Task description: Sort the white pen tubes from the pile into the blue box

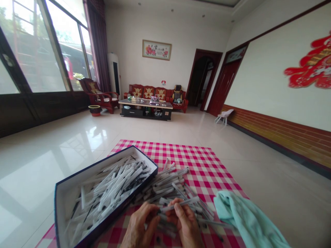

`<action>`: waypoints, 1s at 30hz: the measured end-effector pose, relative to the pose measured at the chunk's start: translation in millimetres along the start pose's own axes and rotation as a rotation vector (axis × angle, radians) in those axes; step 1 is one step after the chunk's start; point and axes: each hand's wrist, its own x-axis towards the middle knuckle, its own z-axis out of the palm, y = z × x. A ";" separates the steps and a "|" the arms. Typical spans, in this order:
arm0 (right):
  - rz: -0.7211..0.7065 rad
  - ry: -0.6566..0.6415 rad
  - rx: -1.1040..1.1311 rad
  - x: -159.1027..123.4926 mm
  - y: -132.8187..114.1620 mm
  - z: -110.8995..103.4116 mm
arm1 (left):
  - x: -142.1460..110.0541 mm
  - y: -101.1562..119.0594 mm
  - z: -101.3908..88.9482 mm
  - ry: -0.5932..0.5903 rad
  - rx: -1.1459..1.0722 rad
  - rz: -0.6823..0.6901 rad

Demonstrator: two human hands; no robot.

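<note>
My left hand [139, 225] and my right hand [184, 220] are close together at the bottom of the view. Both hold one clear plastic pen [179, 204] with a dark tip, pinched between fingers and thumbs. A loose pile of similar pens [168, 182] lies on a pink-and-white checked cloth [207, 172], just beyond and beneath my hands. To the left, a navy-rimmed white cardboard box [103, 193] holds many more pens, lying criss-crossed. A crumpled teal towel [245, 217] lies to the right of my right hand.
The cloth lies on a glossy tiled floor. Farther off stand a low coffee table [145, 109], a red wooden sofa [155, 93], an armchair [98, 94] and a small white stool [224, 116]. Tall windows line the left side; doors stand at the back right.
</note>
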 end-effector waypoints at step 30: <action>0.018 -0.041 -0.012 -1.1 9.8 -1.8 | -2.2 1.3 7.8 0.004 -0.340 -0.478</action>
